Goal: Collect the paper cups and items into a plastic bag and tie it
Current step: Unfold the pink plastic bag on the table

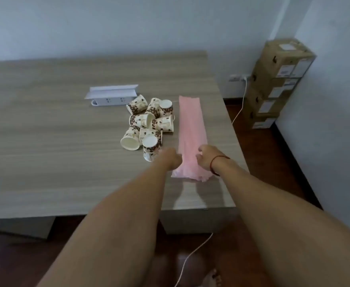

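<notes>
A flat pink plastic bag (pixel 191 129) lies lengthwise on the wooden table (pixel 45 131), near its right edge. Several paper cups (pixel 147 123) with a coffee-bean print lie jumbled just left of it, some tipped over, some upside down. My left hand (pixel 170 157) rests at the bag's near left edge with its fingers curled against the plastic. At the bag's near right edge is my right hand (pixel 206 159), a red string on its wrist, fingers bent over the plastic. Whether either hand has pinched the bag is unclear.
A white power strip (pixel 110 101) with a folded white card (pixel 113 91) over it lies behind the cups. Stacked cardboard boxes (pixel 277 83) stand in the right corner beside a wall socket. A white cable (pixel 192 253) runs across the dark floor.
</notes>
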Motion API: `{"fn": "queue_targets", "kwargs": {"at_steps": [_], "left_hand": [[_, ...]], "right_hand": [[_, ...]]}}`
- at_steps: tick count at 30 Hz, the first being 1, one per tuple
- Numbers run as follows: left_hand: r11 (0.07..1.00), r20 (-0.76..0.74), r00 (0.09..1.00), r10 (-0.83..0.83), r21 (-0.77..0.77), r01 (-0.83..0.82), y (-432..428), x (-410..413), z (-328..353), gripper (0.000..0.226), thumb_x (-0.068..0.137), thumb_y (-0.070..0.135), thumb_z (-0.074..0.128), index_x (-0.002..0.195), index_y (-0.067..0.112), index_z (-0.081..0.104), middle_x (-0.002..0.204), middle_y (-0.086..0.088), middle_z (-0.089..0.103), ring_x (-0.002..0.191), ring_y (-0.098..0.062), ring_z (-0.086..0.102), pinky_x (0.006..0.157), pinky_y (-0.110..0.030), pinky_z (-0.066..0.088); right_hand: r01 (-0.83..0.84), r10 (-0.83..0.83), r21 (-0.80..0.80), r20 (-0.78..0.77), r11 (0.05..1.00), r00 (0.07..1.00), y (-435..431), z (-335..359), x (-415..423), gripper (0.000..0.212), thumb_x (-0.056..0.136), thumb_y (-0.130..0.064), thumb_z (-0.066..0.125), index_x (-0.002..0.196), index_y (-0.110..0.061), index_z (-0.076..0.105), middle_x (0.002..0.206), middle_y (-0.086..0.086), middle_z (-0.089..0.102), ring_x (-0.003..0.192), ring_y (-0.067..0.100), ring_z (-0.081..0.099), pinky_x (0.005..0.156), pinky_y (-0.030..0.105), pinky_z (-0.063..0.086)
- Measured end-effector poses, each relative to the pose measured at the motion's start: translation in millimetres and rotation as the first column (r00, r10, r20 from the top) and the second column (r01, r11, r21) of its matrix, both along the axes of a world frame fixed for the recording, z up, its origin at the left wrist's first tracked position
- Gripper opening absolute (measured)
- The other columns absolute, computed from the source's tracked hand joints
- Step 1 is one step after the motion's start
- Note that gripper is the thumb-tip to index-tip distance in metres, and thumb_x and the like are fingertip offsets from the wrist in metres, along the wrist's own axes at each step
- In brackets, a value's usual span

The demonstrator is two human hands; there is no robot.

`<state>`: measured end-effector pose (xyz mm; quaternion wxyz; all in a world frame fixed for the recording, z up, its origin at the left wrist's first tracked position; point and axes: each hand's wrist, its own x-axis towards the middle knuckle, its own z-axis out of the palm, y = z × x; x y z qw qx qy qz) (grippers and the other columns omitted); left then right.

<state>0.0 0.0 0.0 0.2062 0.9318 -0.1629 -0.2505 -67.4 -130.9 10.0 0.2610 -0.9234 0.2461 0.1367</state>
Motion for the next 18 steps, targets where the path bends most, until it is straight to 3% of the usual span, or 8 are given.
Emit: {"fn": "queue_targets", "kwargs": {"at_steps": [3, 7, 11, 15, 16, 18], "left_hand": [[0.996, -0.129, 0.988, 0.087, 0.033, -0.083, -7.6, -5.9, -39.6, 0.05, 0.101, 0.031, 0.04, 0.139, -0.003, 0.042, 0.144, -0.023, 0.045, 0.132, -0.037, 0.045, 0.106, -0.039, 0.037], [0.988, -0.168, 0.974, 0.154, 0.002, -0.156, -25.2, -6.8, -75.6, 0.049, 0.099, 0.027, 0.045, 0.136, -0.005, 0.043, 0.14, -0.026, 0.047, 0.13, -0.039, 0.046, 0.108, -0.041, 0.038], [0.97, -0.235, 0.945, 0.227, -0.028, -0.24, -39.7, -0.4, -87.8, 0.044, 0.097, 0.023, 0.05, 0.129, -0.007, 0.049, 0.132, -0.026, 0.056, 0.122, -0.038, 0.054, 0.103, -0.043, 0.043], [0.894, -0.319, 0.883, 0.344, -0.177, -0.412, -59.8, 4.3, -72.8, 0.049, 0.1, 0.029, 0.046, 0.131, -0.008, 0.046, 0.134, -0.027, 0.053, 0.121, -0.039, 0.055, 0.102, -0.045, 0.047], [0.837, -0.362, 0.848, 0.387, -0.248, -0.488, -68.3, 5.8, -67.5, 0.048, 0.1, 0.028, 0.047, 0.131, -0.009, 0.046, 0.132, -0.026, 0.054, 0.114, -0.039, 0.059, 0.095, -0.047, 0.052], [0.694, -0.45, 0.773, 0.448, -0.37, -0.618, -89.5, 7.0, -51.1, 0.043, 0.099, 0.024, 0.049, 0.126, -0.009, 0.047, 0.114, -0.022, 0.06, 0.077, -0.031, 0.064, 0.058, -0.038, 0.061]], "right_hand": [[-0.037, 0.039, 0.033, -0.08, 0.999, 0.996, -5.5, -27.1, 1.5, 0.046, 0.089, -0.024, 0.049, 0.134, -0.014, 0.046, 0.136, 0.013, 0.05, 0.119, 0.032, 0.054, 0.1, 0.042, 0.047], [-0.148, 0.155, 0.055, -0.179, 0.987, 0.971, -10.3, -65.4, -1.2, 0.05, 0.084, -0.027, 0.063, 0.13, -0.014, 0.05, 0.134, 0.011, 0.053, 0.12, 0.031, 0.053, 0.101, 0.04, 0.045], [-0.106, 0.106, 0.004, -0.071, 0.994, 0.992, -20.2, -83.2, 0.4, 0.033, 0.089, -0.022, 0.055, 0.121, -0.015, 0.059, 0.129, 0.014, 0.057, 0.117, 0.032, 0.056, 0.1, 0.036, 0.045], [0.108, -0.109, 0.045, 0.021, 0.993, 0.994, -45.6, -74.5, 11.0, 0.026, 0.092, -0.014, 0.047, 0.111, -0.008, 0.063, 0.119, 0.019, 0.062, 0.107, 0.035, 0.06, 0.094, 0.04, 0.05], [0.175, -0.178, 0.076, 0.044, 0.982, 0.983, -52.6, -69.7, 13.4, 0.024, 0.092, -0.012, 0.046, 0.109, -0.007, 0.063, 0.118, 0.019, 0.061, 0.105, 0.035, 0.06, 0.091, 0.038, 0.05], [0.302, -0.32, 0.166, 0.092, 0.939, 0.943, -65.5, -59.2, 18.9, 0.023, 0.091, -0.008, 0.044, 0.103, -0.006, 0.063, 0.117, 0.019, 0.061, 0.101, 0.032, 0.059, 0.083, 0.033, 0.047]]}}
